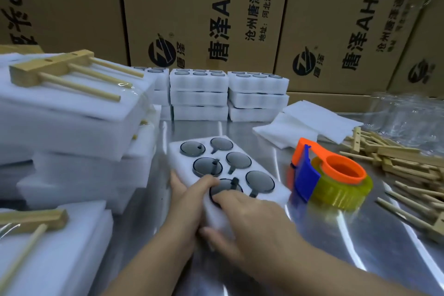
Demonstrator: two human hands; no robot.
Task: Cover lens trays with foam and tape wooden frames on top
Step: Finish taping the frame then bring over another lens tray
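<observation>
A white foam lens tray (276, 191) lies uncovered on the shiny metal table (348, 243) in front of me, with several dark round lenses (239, 159) in its holes. My left hand (189, 202) grips the tray's near left edge, thumb across the top beside the nearest lens. My right hand (247, 221) holds the near end of the tray, fingers on top and thumb at the front side. A stack of thin foam sheets (310, 122) lies behind at the right. Loose wooden frames (398, 158) are piled at the far right. A tape dispenser (331, 175), orange and blue with yellowish tape, sits just right of the tray.
Stacks of lens trays (199, 94) stand at the back. Finished foam packs with taped wooden frames (64, 74) are piled on the left and near left (48, 243). Clear plastic (408, 115) lies at the back right. Cardboard boxes (204, 7) wall off the rear.
</observation>
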